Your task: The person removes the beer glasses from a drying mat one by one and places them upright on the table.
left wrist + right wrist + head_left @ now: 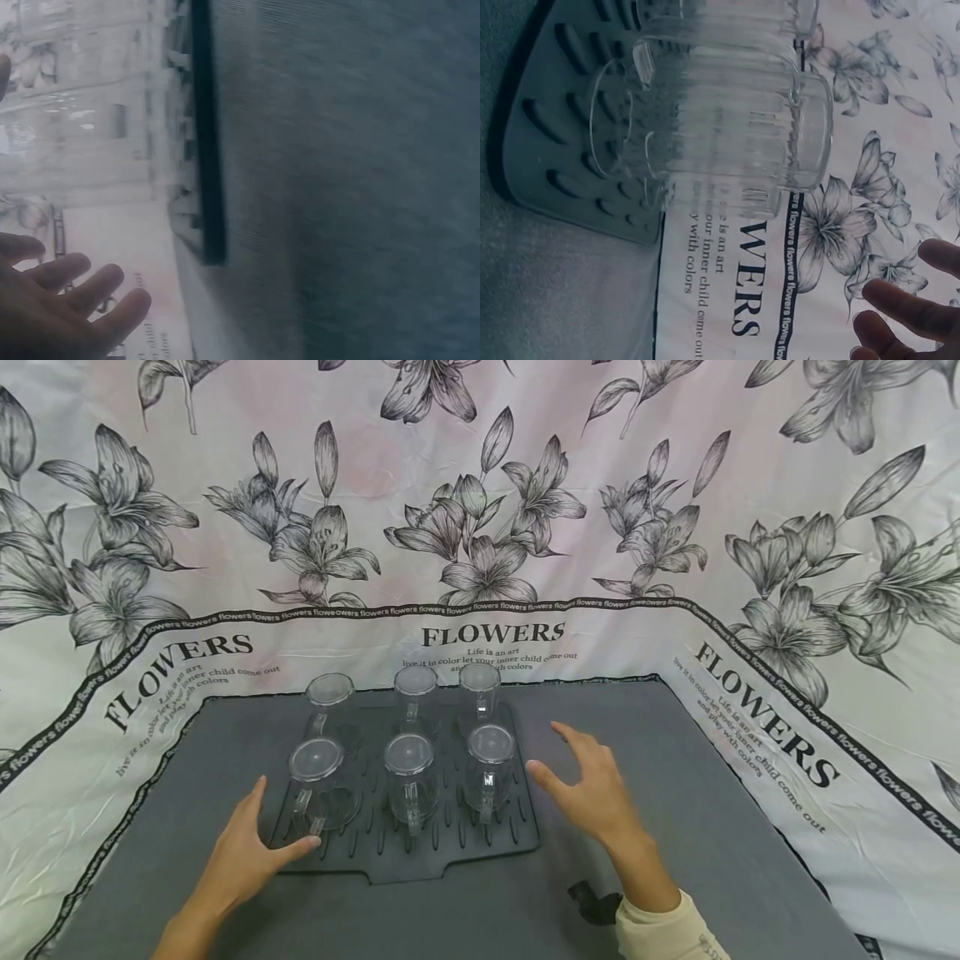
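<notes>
Several clear glass mugs stand upside down in two rows on a dark ridged drying mat (408,864). My left hand (243,852) is beside the mat's front left corner, fingers spread and holding nothing. Its thumb overlaps the mat edge in the head view, near the front left mug (318,785). To the right of the mat, my right hand (600,793) hovers with thumb and fingers apart, also holding nothing. The front right mug (491,772) is the nearest to it. Handles of the front mugs point toward me. The right wrist view shows overlapping mugs (727,112) side-on.
A grey tabletop (720,827) lies under the mat. White cloth (487,643) printed with flowers and lettering hangs around the back and sides. Next to the right sleeve (667,931) is a small black object (596,906).
</notes>
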Demonstrator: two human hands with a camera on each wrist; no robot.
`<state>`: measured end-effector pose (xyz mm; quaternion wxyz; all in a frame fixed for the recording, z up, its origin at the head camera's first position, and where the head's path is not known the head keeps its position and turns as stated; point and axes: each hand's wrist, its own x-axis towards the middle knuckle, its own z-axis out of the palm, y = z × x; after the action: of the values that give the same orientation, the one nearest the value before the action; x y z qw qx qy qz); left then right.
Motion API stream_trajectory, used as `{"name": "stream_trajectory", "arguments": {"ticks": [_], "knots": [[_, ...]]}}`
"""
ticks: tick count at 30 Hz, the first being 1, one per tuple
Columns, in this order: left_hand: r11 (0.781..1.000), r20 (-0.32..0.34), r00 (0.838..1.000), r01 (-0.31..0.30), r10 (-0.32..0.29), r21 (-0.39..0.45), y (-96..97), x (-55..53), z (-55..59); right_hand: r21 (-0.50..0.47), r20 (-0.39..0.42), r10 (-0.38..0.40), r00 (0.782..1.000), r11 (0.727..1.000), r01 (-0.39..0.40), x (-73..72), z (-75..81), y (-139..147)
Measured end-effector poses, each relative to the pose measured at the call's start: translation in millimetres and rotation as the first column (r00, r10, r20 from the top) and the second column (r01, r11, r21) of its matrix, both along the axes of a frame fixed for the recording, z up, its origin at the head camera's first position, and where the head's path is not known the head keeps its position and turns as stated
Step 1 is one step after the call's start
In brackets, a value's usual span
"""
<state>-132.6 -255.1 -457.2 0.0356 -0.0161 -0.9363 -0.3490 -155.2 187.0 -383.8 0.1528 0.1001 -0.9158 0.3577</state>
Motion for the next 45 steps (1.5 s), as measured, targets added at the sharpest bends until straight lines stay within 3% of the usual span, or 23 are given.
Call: {"name": "stream_trajectory", "arguments": {"ticks": [10,19,27,45], "knots": [[0.999,0.013,0.999,0.030,-0.030,-0.015,-5.9,-0.7,-24.6,-0.080,0.044,0.028,0.999,0.997,-0.024,5.1,-11.0,-7.7],[0.996,0.009,0.998,0.068,-0.067,-0.054,-5.9,-5.7,-38.4,-0.121,0.074,0.048,0.996,0.992,-0.039,3.6,-23.0,-12.1],[0.985,0.033,0.997,0.072,-0.068,-0.160,-3.7,-8.4,-42.6,-0.163,0.129,0.060,0.990,0.986,-0.039,2.4,-33.3,-18.2],[0.978,0.088,0.996,0.033,-0.015,-0.207,-3.1,-10.2,-44.7,-0.236,0.160,0.139,0.977,0.967,-0.099,-1.2,-59.4,-31.7]]}}
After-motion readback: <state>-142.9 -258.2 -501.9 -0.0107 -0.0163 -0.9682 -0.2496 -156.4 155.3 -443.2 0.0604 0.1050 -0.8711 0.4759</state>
